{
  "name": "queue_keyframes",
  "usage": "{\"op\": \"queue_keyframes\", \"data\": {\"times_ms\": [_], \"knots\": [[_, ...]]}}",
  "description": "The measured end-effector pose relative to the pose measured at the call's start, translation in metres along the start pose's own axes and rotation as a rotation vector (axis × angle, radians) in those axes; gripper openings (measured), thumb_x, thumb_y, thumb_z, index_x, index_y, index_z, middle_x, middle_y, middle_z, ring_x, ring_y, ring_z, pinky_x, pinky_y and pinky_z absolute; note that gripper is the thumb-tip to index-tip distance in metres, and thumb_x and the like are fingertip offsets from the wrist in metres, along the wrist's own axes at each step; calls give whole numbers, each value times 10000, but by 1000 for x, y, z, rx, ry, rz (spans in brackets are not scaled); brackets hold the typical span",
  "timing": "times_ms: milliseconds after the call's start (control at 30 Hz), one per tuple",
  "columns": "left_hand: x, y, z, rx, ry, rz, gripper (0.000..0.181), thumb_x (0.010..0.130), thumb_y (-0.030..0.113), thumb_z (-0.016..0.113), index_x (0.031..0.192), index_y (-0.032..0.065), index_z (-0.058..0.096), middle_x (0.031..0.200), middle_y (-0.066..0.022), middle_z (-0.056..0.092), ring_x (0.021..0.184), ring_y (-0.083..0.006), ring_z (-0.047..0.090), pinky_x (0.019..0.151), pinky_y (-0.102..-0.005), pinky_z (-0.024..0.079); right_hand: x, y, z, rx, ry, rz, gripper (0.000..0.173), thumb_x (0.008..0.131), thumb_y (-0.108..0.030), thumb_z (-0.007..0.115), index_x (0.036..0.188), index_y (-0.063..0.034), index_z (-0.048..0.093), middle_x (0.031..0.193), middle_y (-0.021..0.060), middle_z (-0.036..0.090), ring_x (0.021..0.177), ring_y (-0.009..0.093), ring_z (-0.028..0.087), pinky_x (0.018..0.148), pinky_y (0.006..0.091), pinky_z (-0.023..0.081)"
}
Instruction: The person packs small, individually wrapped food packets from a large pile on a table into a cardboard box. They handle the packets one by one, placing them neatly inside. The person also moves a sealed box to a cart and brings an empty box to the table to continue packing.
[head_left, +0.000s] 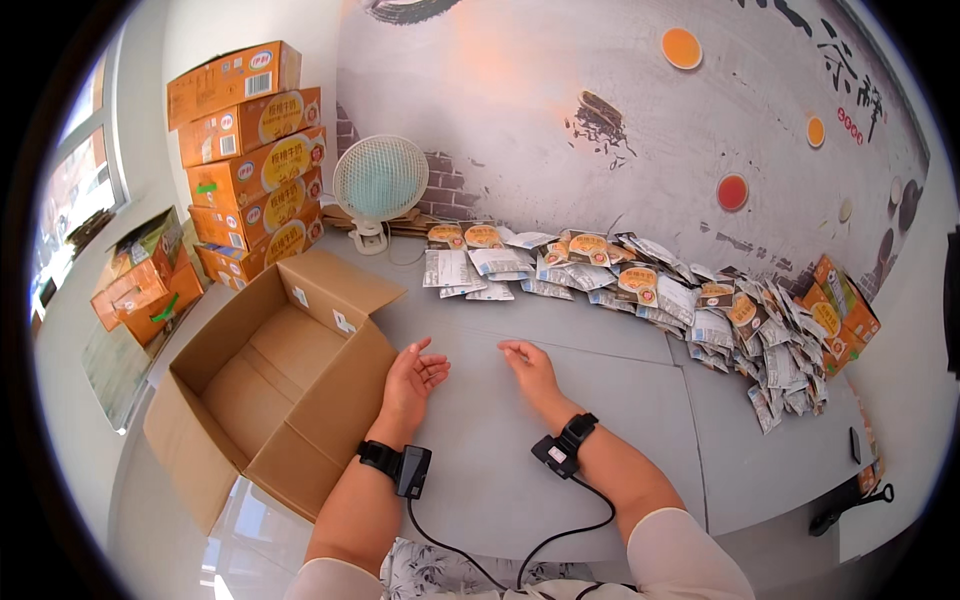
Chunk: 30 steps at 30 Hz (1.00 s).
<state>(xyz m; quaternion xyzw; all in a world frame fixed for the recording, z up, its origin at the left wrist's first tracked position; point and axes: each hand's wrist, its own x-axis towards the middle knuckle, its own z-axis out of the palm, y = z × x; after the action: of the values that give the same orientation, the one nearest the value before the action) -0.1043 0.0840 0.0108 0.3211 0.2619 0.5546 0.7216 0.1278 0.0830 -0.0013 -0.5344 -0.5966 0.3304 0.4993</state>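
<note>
My left hand (414, 376) hovers over the grey table (480, 465), palm turned inward, fingers loosely curled and apart, just right of an open cardboard box (262, 360). That box has its flaps folded out and looks empty inside. To the right, my right hand (531, 371) is held over the table with its fingers bent and nothing visible in it. Both wrists carry black straps with small cabled devices. Beyond my hands, a long heap of printed sachets (637, 285) runs along the wall side of the table and spreads at the right.
Stacked orange cartons (259, 165) stand at the back left, beside a white fan (381, 180). More orange cartons (154, 281) sit at the far left. An open orange carton (840, 315) is at the right end of the heap. Table seams run right of my hands.
</note>
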Motion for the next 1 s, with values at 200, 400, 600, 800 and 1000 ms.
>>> {"op": "queue_keyframes", "data": {"times_ms": [200,400,600,800,1000], "knots": [[11,-16,-7,-183,-29,-54,489,952,408,432,1249,18,434,947,-123,599,898,-213,578,843,-333,471,125,7,-5,-598,203,-417,344,790,-127,633,1123,-56,588,1162,155,568,1115,324,486,931,401,411],[10,-14,-7,-210,-3,-65,517,952,418,420,1271,11,407,954,-131,600,892,-208,578,838,-326,461,182,10,17,-1156,90,-412,499,774,-133,643,1252,-93,507,1317,171,458,1250,330,390,1009,429,353],[9,-15,-3,-202,-20,-56,520,952,410,413,1279,6,396,953,-130,599,895,-197,569,845,-327,452,200,23,22,-1333,2,-487,444,850,-165,576,1285,-129,493,1345,129,453,1272,308,379,1003,427,347],[10,-16,-4,-197,-4,-62,514,943,429,431,1247,15,428,952,-135,601,877,-196,575,836,-331,455,198,25,16,-1214,3,-611,298,873,-182,542,1161,-136,602,1236,104,560,1175,313,487,972,420,375],[10,-14,-2,-180,-9,-90,503,945,427,425,1234,17,463,940,-116,608,896,-192,570,847,-324,453,172,-14,12,-646,202,-534,262,932,-233,481,1091,-90,634,1077,128,644,1031,276,587,838,353,460]]}}
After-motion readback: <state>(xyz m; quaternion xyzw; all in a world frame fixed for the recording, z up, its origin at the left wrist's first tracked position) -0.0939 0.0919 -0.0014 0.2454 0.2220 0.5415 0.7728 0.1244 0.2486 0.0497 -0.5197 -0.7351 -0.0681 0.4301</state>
